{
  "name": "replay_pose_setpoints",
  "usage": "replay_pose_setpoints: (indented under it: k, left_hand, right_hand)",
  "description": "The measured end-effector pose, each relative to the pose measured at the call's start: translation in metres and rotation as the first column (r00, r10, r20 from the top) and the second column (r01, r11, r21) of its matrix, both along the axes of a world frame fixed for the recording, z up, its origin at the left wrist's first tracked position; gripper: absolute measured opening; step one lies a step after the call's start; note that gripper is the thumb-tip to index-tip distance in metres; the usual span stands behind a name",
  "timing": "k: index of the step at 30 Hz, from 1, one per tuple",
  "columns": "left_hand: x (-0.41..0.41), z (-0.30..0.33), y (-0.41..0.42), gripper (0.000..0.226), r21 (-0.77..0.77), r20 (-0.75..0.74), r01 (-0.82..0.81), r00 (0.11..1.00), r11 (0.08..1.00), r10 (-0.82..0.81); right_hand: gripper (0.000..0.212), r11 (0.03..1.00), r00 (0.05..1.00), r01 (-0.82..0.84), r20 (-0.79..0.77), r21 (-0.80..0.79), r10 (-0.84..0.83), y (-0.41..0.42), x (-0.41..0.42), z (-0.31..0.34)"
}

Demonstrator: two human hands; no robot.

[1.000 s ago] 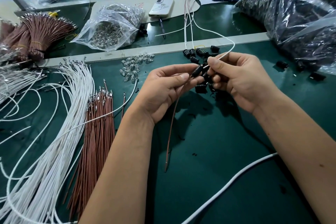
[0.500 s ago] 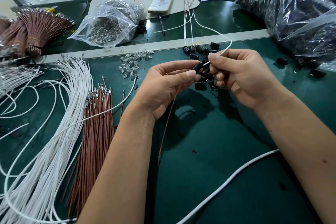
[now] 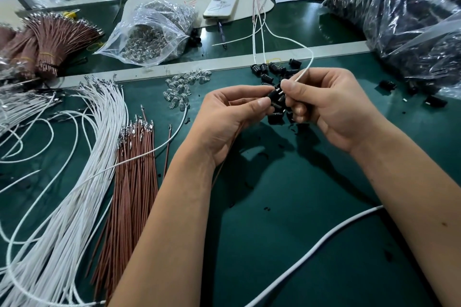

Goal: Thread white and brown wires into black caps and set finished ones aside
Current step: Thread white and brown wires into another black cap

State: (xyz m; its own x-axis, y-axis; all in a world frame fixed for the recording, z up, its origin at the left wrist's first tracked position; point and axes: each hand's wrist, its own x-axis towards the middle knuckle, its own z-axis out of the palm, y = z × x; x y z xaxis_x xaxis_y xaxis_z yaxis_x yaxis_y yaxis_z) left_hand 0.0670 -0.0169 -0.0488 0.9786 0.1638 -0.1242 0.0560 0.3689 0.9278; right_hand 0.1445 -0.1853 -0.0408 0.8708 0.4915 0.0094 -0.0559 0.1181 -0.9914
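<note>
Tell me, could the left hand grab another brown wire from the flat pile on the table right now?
Probably not yet. The left hand is busy pinching the black cap. The brown wire pile lies close beside that arm with nothing over it, so it looks easy to reach once freed.

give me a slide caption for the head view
Both hands, left hand and right hand, feed a white wire into a black cap.

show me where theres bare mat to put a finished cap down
Most bare green mat lies near the person, between the forearms and down to the thick white cable. A smaller patch sits right of the right hand, before the black bag. Crowded: white wires and brown wires on the left, loose black caps beyond the hands.
</note>
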Motion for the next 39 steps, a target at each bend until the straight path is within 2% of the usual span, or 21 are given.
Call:
replay_pose_setpoints:
  k: [6, 13, 17, 22, 25, 31, 35, 39]
  left_hand:
    - [0.0007, -0.0006, 0.0003, 0.02, 0.036, 0.003, -0.032, 0.999, 0.999, 0.032]
    - [0.001, -0.0013, 0.0016, 0.017, 0.06, 0.023, -0.066, 0.998, 0.996, 0.064]
    - [0.0009, -0.0029, 0.0007, 0.018, 0.1, 0.049, -0.064, 0.997, 0.993, 0.059]
    - [0.001, -0.0013, 0.0002, 0.017, 0.095, 0.102, -0.07, 0.993, 0.993, 0.06]
    - [0.001, -0.0013, -0.0013, 0.016, 0.109, 0.103, -0.07, 0.993, 0.992, 0.059]
    - [0.0021, -0.0021, -0.0021, 0.012, 0.151, 0.084, -0.121, 0.99, 0.981, 0.109]
    - [0.0031, -0.0029, -0.0052, 0.009, 0.175, 0.104, -0.116, 0.99, 0.978, 0.098]
    - [0.0033, -0.0043, -0.0056, 0.006, 0.174, 0.088, -0.087, 0.994, 0.981, 0.072]
  right_hand:
    - [0.017, 0.999, 0.999, -0.029, -0.015, 0.036, 0.03, -0.0003, 0.0003, 0.0]
    - [0.02, 0.993, 0.992, 0.07, 0.115, -0.093, -0.059, -0.0008, 0.0021, -0.0016]
    - [0.022, 0.997, 0.998, 0.051, 0.04, -0.055, -0.049, -0.0002, 0.002, -0.0002]
    - [0.025, 0.994, 0.996, 0.086, 0.029, -0.075, -0.084, 0.0007, 0.0012, -0.0001]
    - [0.028, 0.999, 0.999, 0.047, -0.026, -0.023, -0.047, 0.0001, 0.0016, 0.001]
    - [0.029, 0.994, 0.994, 0.106, 0.012, -0.035, -0.106, 0.0039, -0.0001, -0.0023]
    - [0.026, 0.995, 0.996, 0.08, -0.044, 0.053, -0.078, 0.003, 0.0006, -0.0016]
    - [0.028, 0.995, 0.997, 0.076, -0.015, 0.056, -0.076, 0.0039, 0.0001, -0.0025]
